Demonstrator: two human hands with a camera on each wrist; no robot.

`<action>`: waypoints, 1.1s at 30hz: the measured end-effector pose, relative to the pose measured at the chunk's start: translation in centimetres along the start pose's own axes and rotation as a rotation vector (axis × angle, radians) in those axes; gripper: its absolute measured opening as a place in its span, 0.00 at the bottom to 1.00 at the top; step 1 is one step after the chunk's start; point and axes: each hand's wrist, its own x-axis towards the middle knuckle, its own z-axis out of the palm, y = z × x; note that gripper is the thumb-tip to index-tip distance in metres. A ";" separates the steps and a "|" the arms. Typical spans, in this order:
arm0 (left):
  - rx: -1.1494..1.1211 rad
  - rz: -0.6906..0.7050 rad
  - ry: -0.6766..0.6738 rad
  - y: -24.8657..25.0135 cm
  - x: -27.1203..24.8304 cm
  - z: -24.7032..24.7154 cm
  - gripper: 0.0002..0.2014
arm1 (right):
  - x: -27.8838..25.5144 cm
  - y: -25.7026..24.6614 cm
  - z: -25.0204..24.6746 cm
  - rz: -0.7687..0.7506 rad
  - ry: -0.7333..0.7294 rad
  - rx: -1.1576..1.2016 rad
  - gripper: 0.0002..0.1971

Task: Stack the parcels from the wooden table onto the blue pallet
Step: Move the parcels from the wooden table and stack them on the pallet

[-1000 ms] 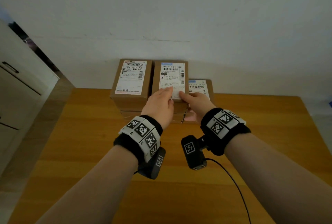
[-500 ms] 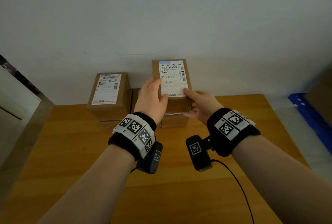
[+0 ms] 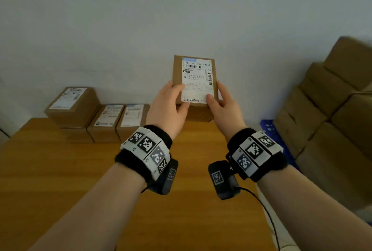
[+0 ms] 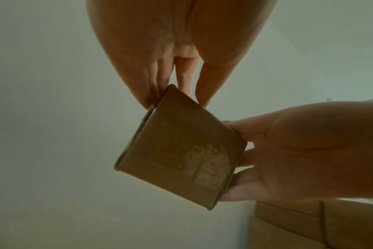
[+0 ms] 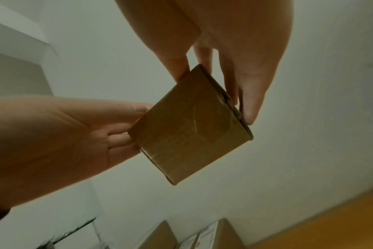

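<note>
A small brown cardboard parcel with a white shipping label hangs in the air above the far edge of the wooden table. My left hand grips its left side and my right hand its right side, thumbs on top and fingers underneath. Both wrist views show its taped end face held between the two hands. More labelled parcels stand in a stack at the table's far left. A corner of the blue pallet shows at the right, bearing stacked parcels.
A white wall runs behind the table. The stack of brown boxes on the pallet rises tall at the right edge of the head view. A black cable trails from my right wrist camera over the table.
Both hands have lifted the parcel off the table stack and carried it up and to the right. The view has swung right, bringing the pallet and its boxes into sight.
</note>
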 end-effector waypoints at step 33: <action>-0.264 0.294 -0.015 39.2 -8.3 6.5 0.20 | -15.1 -2.0 -40.4 -0.279 0.374 -0.126 0.26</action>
